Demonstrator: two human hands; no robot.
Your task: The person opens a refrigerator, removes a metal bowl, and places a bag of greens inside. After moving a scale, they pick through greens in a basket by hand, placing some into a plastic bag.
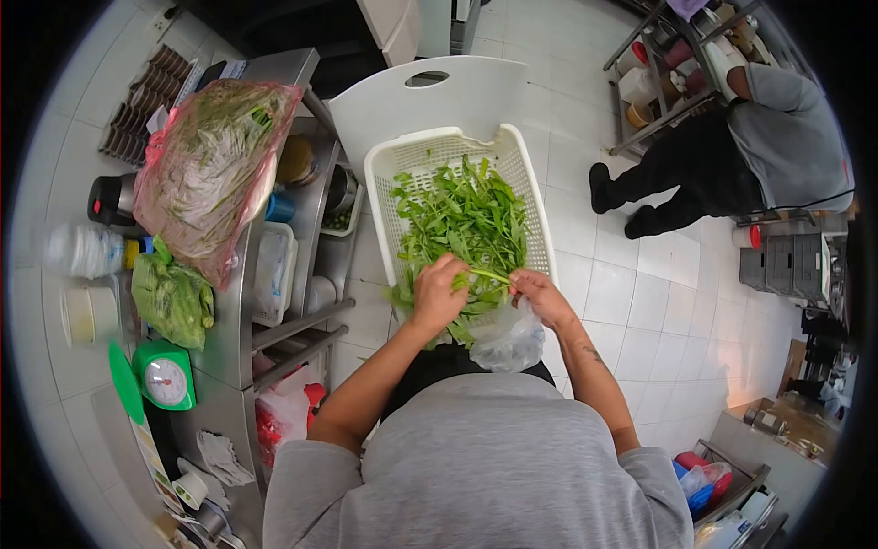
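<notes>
A white perforated basket [389, 220] stands before me, holding a heap of leafy greens [462, 210] with long narrow leaves. Over its near end, my left hand [441, 295] is closed around a leafy stem. A pale green stem [489, 274] stretches between the two hands. My right hand [541, 297] pinches the other end of it, at the basket's near right corner. Just below the right hand lies a crumpled clear plastic bag [510, 339], partly over the basket's near edge. The fingertips of the left hand are partly hidden by leaves.
To my left is a steel table [219, 366] with a large pink bag of greens [215, 165], a bag of green vegetables [172, 297] and a green scale [165, 377]. Behind the basket stands a white chair [366, 96]. Another person [732, 151] stands at the right by a shelf [654, 73].
</notes>
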